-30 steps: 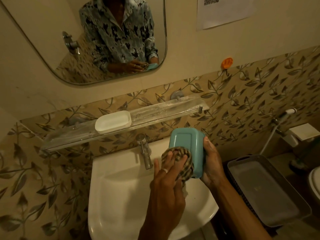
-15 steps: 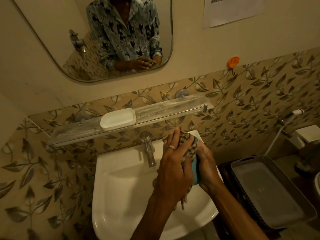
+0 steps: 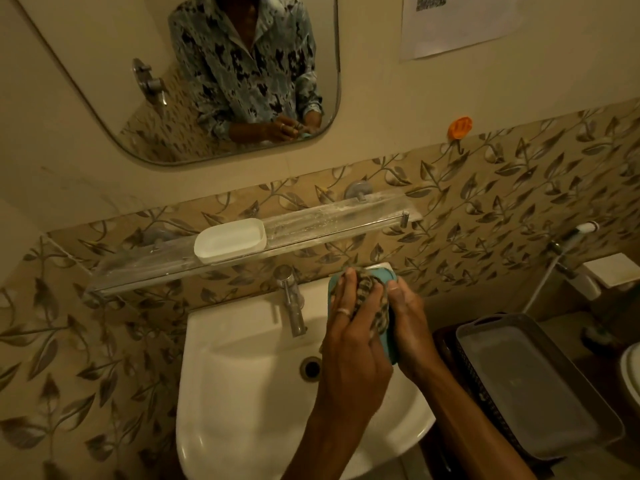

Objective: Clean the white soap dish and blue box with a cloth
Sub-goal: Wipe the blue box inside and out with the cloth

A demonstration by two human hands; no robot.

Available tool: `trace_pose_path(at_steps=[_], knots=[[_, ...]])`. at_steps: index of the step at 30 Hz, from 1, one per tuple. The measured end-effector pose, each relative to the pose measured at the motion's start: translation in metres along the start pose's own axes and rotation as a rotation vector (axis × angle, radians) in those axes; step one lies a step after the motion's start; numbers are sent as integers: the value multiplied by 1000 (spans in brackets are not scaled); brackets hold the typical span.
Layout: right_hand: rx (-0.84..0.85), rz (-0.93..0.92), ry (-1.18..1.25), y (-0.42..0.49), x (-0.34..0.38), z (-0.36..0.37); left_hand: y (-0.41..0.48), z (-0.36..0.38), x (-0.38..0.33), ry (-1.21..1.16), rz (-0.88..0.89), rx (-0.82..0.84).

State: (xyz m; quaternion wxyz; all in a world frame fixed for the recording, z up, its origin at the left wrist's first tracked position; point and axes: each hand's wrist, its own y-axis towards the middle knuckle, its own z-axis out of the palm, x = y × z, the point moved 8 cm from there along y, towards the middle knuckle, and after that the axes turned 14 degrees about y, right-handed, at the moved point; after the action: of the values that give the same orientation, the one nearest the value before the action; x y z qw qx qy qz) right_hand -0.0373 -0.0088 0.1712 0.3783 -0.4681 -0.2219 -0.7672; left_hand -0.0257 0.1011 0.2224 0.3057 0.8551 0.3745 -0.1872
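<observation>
Over the sink, my right hand (image 3: 410, 323) grips the blue box (image 3: 383, 274), standing on edge with its open side facing left. My left hand (image 3: 349, 344), a ring on one finger, holds a bunched striped cloth (image 3: 367, 289) and presses it against the box, hiding most of it. The white soap dish (image 3: 230, 240) sits on the glass shelf (image 3: 329, 221) above the tap, apart from both hands.
The white sink (image 3: 242, 382) with a chrome tap (image 3: 292, 303) lies under my hands. A grey tray (image 3: 519, 386) sits to the right, near a spray hose (image 3: 554, 268). A mirror (image 3: 104, 81) and an orange hook (image 3: 459, 127) are on the wall.
My left hand has slid the cloth up from the box's lower edge to cover its face. Both hands and the box have shifted slightly toward the wall.
</observation>
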Motion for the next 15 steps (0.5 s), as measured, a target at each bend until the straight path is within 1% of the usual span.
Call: trace_pose_path(at_steps=[3,7,10,12,15], knots=[[44,10,-17,-3,-2,5,22,-11,2,-31,-112,30],[2,34,11,-2,-5,0,34,-17,31,-180,-285,68],[-6,9,-11,-3,-5,-2,25,-13,52,-314,-386,81],[-14,4,46,-6,-7,0,12,-8,56,-350,-417,72],[-74,-18,119,-9,-10,-1,-8,0,62,-382,-479,50]])
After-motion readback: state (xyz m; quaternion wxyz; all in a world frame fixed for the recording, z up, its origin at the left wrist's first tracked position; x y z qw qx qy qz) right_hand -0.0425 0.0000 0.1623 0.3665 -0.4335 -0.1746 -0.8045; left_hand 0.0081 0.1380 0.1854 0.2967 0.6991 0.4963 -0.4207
